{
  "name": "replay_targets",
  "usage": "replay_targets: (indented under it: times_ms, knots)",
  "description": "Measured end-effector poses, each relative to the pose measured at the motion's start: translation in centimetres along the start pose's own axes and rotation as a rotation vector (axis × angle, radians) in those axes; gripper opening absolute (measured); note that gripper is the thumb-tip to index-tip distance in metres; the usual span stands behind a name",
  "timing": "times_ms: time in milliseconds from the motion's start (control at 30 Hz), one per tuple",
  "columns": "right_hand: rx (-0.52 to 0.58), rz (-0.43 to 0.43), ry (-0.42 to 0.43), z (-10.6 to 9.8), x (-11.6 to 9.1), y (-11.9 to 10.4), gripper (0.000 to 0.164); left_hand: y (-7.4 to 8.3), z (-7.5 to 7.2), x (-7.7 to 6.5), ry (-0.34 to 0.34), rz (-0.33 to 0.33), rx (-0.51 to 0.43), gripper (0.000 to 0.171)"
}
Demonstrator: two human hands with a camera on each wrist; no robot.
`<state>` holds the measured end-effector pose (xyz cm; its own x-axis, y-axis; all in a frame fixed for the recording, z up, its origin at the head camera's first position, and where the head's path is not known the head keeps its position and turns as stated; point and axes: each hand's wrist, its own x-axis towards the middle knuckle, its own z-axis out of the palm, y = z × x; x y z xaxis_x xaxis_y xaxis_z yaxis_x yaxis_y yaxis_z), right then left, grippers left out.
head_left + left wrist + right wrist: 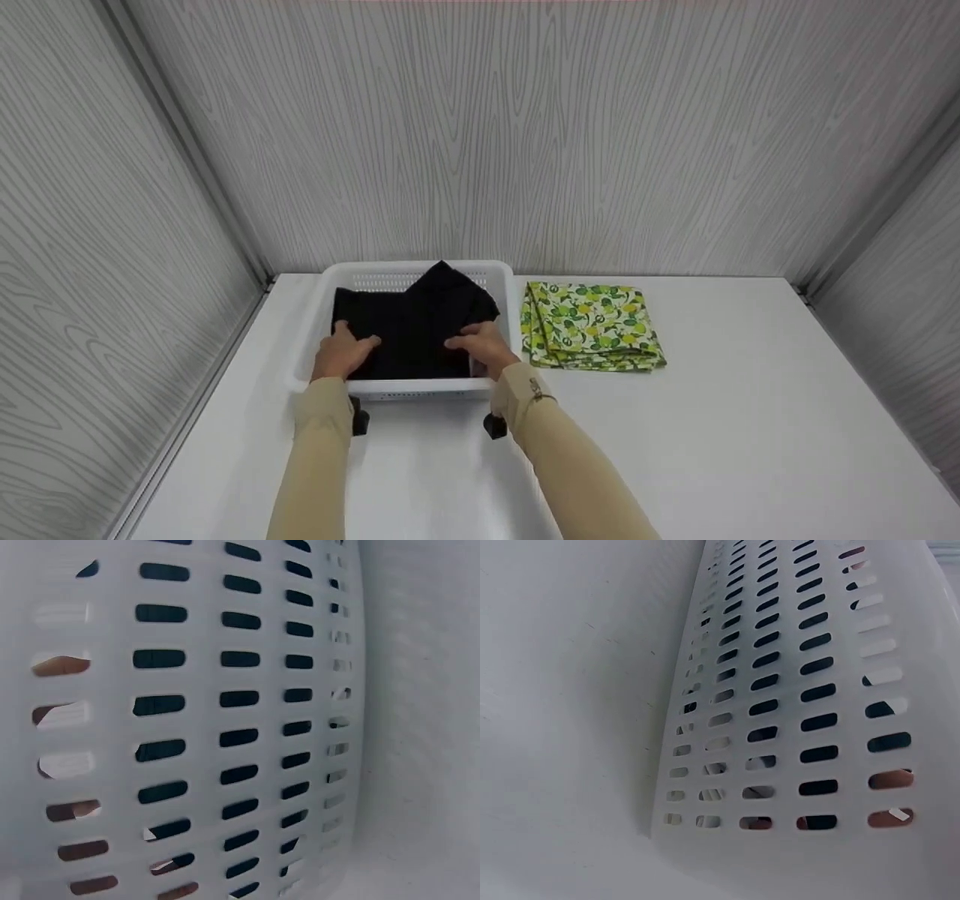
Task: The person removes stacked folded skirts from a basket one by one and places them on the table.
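Observation:
A folded black cloth point(405, 334) lies in the white plastic basket point(420, 386), one pointed corner sticking up at the back rim. My left hand point(343, 354) reaches over the front left of the basket and rests on the cloth's left side, thumb and finger spread apart. On the right, my right hand point(486, 346) pinches the cloth near its right edge between thumb and finger. Both wrist views face the slotted basket wall point(202, 675), also in the right wrist view point(787, 720); dark cloth and bits of skin show through the slots. The lower fingers are hidden.
A folded cloth with a green and yellow fruit print point(592, 322) lies just right of the basket on the white table point(720, 420). Grey wood-grain panels point(525, 135) stand behind the table and at both sides.

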<state>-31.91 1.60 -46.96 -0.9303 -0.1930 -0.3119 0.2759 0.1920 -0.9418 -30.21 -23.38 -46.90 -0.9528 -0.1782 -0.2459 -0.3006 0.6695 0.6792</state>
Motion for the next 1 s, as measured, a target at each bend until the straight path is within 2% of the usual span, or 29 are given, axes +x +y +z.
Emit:
replay_targets:
  times_ms: [100, 200, 333, 500, 700, 800, 900, 1000]
  knots:
    - [0.075, 0.026, 0.013, 0.2, 0.2, 0.0, 0.063, -0.1, -0.2, 0.0, -0.019, -0.017, -0.001, 0.088]
    - [0.133, 0.036, 0.055, 0.4, 0.3, 0.0, 0.062, -0.1, -0.3, 0.0, -0.018, -0.001, 0.016, 0.086]
    - [0.102, -0.002, 0.171, 0.8, 0.3, 0.1, 0.052, 0.0, -0.1, 0.2, -0.016, 0.049, 0.012, 0.081]
    - [0.095, -0.043, 0.284, 1.4, 0.3, 0.1, 0.038, 0.1, -0.1, 0.5, -0.028, 0.058, -0.054, 0.078]
    - [0.127, -0.059, 0.363, 1.8, 0.1, 0.1, 0.049, 0.1, -0.1, 0.3, -0.047, 0.03, -0.047, 0.081]
    - [0.167, -0.063, 0.31, 1.7, 0.1, 0.1, 0.053, 0.1, -0.1, 0.2, -0.06, 0.025, -0.04, 0.082]
    - [0.185, -0.034, 0.167, 1.4, 0.3, 0.2, 0.057, 0.1, -0.2, 0.1, -0.075, 0.029, -0.02, 0.082]
    - [0.144, -0.009, 0.044, 1.0, 0.5, 0.4, 0.063, 0.2, -0.1, 0.2, -0.098, 0.042, -0.02, 0.081]
